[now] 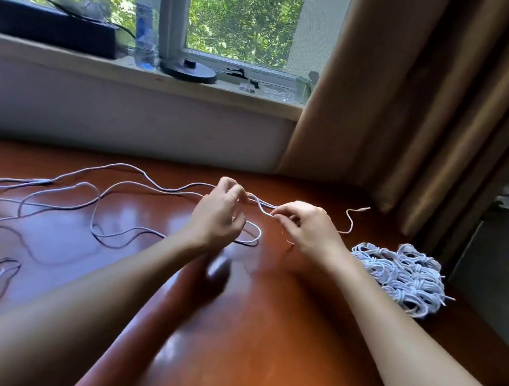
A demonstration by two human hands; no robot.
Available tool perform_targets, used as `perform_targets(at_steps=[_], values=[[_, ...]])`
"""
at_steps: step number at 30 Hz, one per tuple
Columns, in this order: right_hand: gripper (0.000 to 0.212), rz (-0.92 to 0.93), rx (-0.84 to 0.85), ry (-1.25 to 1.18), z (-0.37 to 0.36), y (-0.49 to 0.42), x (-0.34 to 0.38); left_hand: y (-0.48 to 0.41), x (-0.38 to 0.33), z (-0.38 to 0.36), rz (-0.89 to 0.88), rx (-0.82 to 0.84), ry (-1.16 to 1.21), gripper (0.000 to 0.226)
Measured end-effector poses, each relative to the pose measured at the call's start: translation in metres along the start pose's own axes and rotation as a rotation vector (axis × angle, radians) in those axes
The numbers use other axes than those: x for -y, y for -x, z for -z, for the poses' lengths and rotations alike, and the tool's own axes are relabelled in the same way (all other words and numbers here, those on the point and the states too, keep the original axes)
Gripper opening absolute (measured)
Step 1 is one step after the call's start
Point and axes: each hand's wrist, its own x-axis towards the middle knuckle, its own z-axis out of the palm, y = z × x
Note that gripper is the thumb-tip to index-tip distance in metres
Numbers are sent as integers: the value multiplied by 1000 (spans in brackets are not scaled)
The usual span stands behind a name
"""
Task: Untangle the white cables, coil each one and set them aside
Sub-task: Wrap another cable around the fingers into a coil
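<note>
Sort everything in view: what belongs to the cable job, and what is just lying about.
Job: loose white cable, pinched by left hand and right hand; pile of coiled cables.
Lying about: water bottle, black box, round black base on the windowsill; curtain.

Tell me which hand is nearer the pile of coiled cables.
Right. The right hand is just left of the pile of coiled cables; the left hand is farther left, beyond it.
</note>
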Motion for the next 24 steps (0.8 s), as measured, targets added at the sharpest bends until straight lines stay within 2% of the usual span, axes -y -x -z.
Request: perform_targets(at_steps=[4, 7, 15, 18, 21, 24], values=[[8, -5, -13, -107, -7, -9, 22, 15, 8, 15, 17, -61, 16, 26], [8, -29, -21, -196, -7, -13, 36, 19, 13, 26, 80, -102, 127, 21], [10, -57, 7, -281, -10, -18, 61, 27, 11, 48, 103, 109, 182, 11], [6, -60, 23, -297, -10, -19, 68, 32, 7, 51, 168, 202, 166, 19], [6, -58, 29, -302, -11, -19, 77, 36, 8, 54, 249, 233, 163, 18], [7, -37, 29, -311, -13, -17, 85, 41, 7, 56, 257, 267, 161, 15]])
